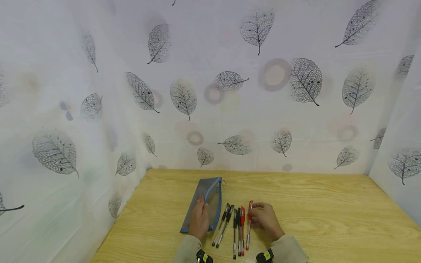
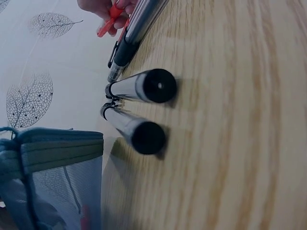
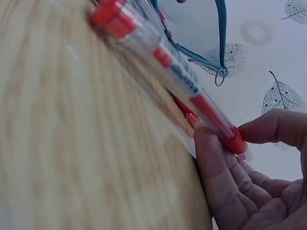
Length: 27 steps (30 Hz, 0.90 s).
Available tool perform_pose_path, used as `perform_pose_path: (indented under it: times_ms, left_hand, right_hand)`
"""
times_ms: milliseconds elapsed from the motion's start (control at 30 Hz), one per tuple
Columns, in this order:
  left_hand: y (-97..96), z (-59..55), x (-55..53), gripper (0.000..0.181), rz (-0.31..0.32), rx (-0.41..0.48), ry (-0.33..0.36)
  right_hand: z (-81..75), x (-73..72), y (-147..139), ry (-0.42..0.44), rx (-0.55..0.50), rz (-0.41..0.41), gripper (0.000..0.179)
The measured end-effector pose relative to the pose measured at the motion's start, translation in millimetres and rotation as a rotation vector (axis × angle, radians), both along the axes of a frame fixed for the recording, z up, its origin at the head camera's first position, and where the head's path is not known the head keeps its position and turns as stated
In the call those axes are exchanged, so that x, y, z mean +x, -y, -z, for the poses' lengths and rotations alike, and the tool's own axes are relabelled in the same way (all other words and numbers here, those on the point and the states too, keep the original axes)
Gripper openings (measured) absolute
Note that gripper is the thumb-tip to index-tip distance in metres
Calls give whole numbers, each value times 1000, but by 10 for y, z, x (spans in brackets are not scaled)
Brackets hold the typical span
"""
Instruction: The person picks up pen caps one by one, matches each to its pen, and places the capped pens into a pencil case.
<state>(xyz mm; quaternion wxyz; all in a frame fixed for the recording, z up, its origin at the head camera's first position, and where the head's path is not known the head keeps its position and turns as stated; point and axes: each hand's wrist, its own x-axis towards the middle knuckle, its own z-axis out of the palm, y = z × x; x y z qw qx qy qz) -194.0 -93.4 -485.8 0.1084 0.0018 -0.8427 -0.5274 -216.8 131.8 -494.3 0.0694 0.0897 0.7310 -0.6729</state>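
In the head view my left hand [image 1: 198,221] grips a blue-edged mesh pencil pouch [image 1: 194,212] near its parted zip edge. The left wrist view shows the pouch [image 2: 67,177] raised at the near side, with a faint reddish patch behind the mesh. Thumb and fingers of my right hand [image 1: 265,221] pinch a red gel pen [image 1: 249,226] by its cap end. That pen [image 3: 177,72] slants low over the table in the right wrist view. Beside it lies another red pen [image 1: 242,233], next to black pens [image 1: 235,233] in a row.
Two more black pens [image 1: 225,226] lie slanted between the pouch and the row. All rest on a wood-grain table [image 1: 329,212]. Leaf-printed sheeting [image 1: 210,109] rises behind the table and along its left and right sides.
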Motion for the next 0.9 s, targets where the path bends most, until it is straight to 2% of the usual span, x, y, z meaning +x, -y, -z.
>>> perform_pose_path:
  times_ms: [267, 467, 900]
  left_hand:
    - [6, 10, -11, 45, -3, -8, -3]
    - [10, 30, -21, 44, -3, -8, -17]
    - [5, 6, -1, 44, 5, 8, -22]
  right_hand:
    - [-4, -5, -27, -17, -58, -38, 40]
    - [-54, -31, -4, -80, -82, -58, 38]
    - [-226, -209, 281, -147, -172, -109, 44]
